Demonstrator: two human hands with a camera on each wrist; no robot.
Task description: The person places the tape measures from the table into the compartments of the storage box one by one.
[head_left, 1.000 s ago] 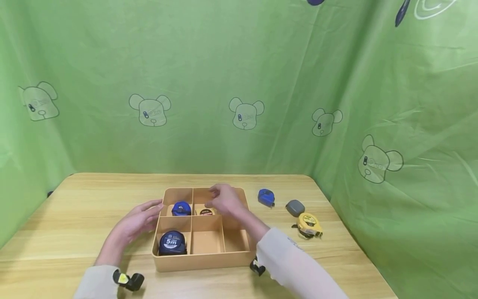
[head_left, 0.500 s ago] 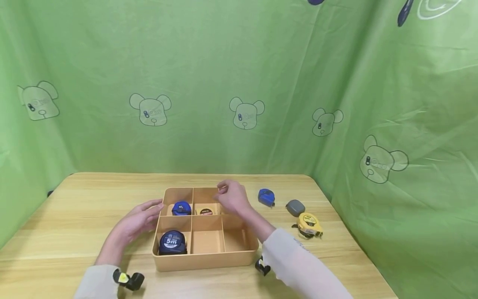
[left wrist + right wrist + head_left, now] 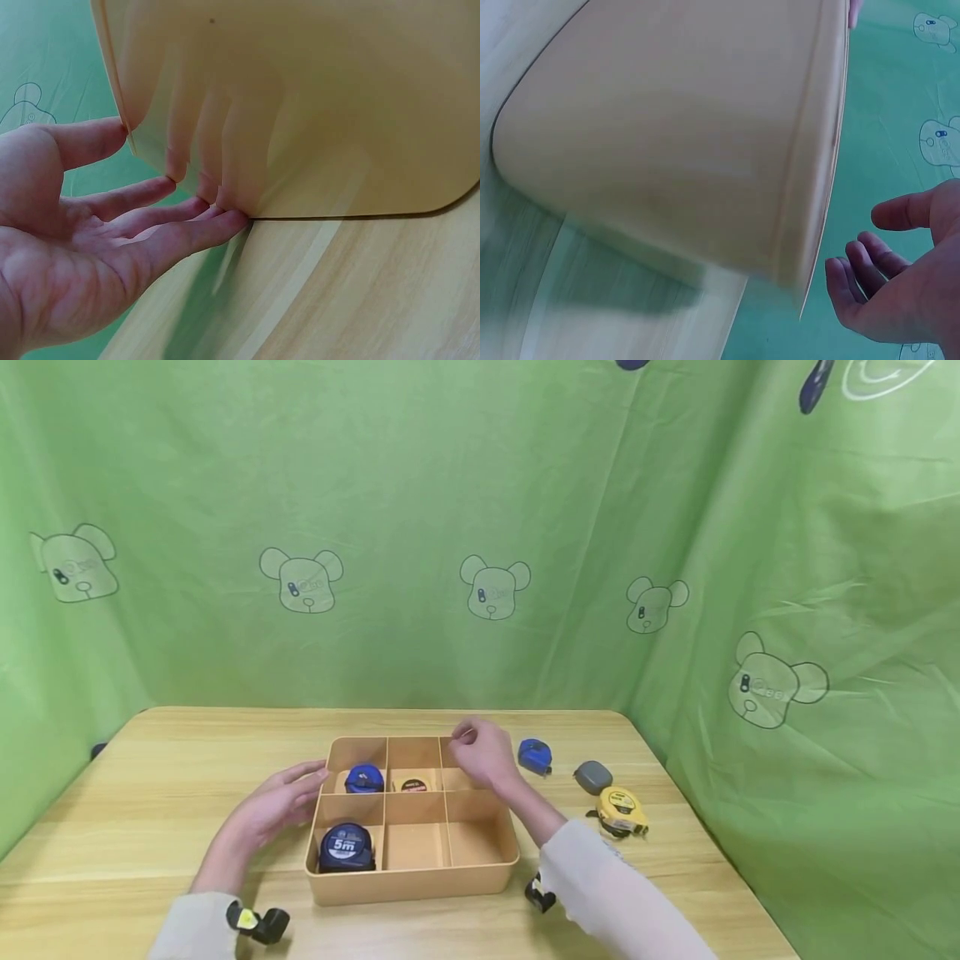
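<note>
A tan divided box (image 3: 412,887) stands in front of me. My left hand (image 3: 276,803) touches its left side with fingertips, the fingers fairly straight, as the left wrist view shows on the box wall (image 3: 337,112). Holding nothing, my right hand (image 3: 483,758) hovers over the back right compartment with loosely bent fingers; the right wrist view shows that hand (image 3: 900,281) apart from the box. In the back row lie a blue tape measure (image 3: 365,779) at left and a yellow one with a dark label (image 3: 413,786) in the middle. A dark blue 5m tape measure (image 3: 347,848) fills the front left compartment.
Right of the box, on the wooden table (image 3: 225,735), lie a blue tape measure (image 3: 535,757), a small grey tape measure-like case (image 3: 593,777) and a yellow tape measure (image 3: 622,811). A green curtain (image 3: 405,652) encloses the table at the back and sides.
My right hand has moved right, away from the yellow tape measure in the back middle compartment, to above the back right compartment. The left hand has stayed at the box's side.
</note>
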